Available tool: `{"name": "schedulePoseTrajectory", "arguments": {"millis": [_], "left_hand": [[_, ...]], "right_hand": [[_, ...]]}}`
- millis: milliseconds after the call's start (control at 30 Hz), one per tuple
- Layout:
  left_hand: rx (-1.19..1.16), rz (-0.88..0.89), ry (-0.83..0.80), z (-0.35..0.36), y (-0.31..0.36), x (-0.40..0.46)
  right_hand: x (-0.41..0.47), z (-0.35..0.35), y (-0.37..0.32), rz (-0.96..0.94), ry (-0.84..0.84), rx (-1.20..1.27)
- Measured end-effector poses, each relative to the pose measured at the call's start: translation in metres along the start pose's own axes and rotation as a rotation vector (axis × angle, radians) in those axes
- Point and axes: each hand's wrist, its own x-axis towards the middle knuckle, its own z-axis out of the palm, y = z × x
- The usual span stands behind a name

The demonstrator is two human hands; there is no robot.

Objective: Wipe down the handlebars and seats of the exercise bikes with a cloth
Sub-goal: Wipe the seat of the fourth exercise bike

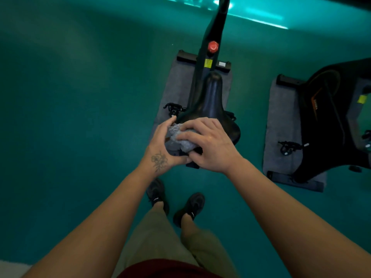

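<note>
A black bike seat (210, 103) points away from me, its wide rear end under my hands. A crumpled grey cloth (178, 140) lies on that rear end. My right hand (208, 146) presses down on the cloth with spread fingers. My left hand (162, 146), with a flower tattoo near the wrist, cups the cloth's left side and the seat's rear edge. The bike's black frame (212, 31) with a red knob (212, 46) runs forward from the seat. The handlebars are out of view.
The bike stands on a grey mat (176, 83) on a teal floor. A second black bike (329, 121) on its own mat (281, 127) stands to the right. A pedal (173, 109) sticks out left of the seat. My feet (174, 201) are just behind the seat.
</note>
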Motion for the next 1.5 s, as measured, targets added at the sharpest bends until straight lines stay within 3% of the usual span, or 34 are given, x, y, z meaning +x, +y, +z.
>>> {"name": "schedulePoseTrajectory", "arguments": {"millis": [433, 867, 1000, 1200, 1500], "left_hand": [[0.221, 0.151, 0.037, 0.022, 0.016, 0.001], [0.258, 0.138, 0.113, 0.042, 0.017, 0.004], [0.267, 0.113, 0.132, 0.047, 0.025, 0.004], [0.281, 0.102, 0.120, 0.046, 0.041, 0.003], [0.309, 0.220, -0.047, 0.020, 0.082, 0.006]], "right_hand": [[-0.036, 0.000, 0.031, 0.116, 0.172, 0.020], [-0.076, -0.012, 0.071, 0.275, 0.233, 0.073], [-0.085, -0.012, 0.074, 0.387, 0.240, 0.198], [-0.091, -0.026, 0.059, 0.518, 0.393, 0.423], [-0.092, -0.060, 0.021, 0.628, 0.552, 0.590]]}}
